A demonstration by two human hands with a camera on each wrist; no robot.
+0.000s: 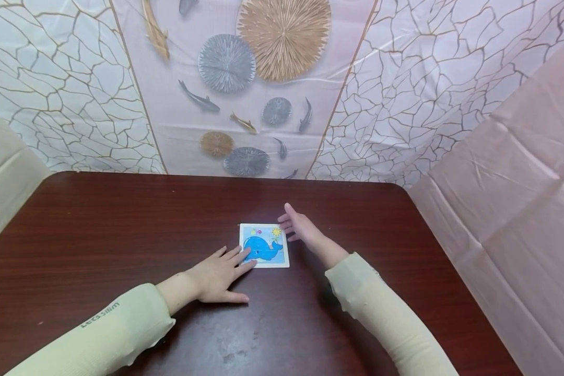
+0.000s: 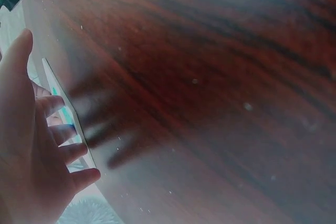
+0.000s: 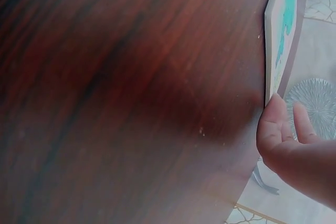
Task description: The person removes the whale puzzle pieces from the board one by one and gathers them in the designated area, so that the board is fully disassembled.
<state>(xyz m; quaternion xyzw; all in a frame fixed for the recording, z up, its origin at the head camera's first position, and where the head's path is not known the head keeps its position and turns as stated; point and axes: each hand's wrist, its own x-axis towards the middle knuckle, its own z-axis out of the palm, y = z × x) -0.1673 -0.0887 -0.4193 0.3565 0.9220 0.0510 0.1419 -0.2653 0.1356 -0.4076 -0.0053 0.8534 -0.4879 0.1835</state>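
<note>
A square, white-bordered picture board (image 1: 265, 263) with a blue whale and a yellow sun lies flat on the dark wooden table. My left hand (image 1: 218, 274) is spread palm down at its left side, with fingertips over the left edge and the thumb apart on the near side. On the other side, my right hand (image 1: 301, 228) is by the upper right corner, thumb raised and fingers loosely bent. In the right wrist view, fingertips of the right hand (image 3: 286, 132) come right up to the end of the board (image 3: 269, 51).
The brown table (image 1: 98, 224) extends all around the board. Behind it hangs a patterned cloth (image 1: 244, 104) with fish and round motifs. Pale cloth (image 1: 512, 209) borders the right side. Light sleeves cover both forearms.
</note>
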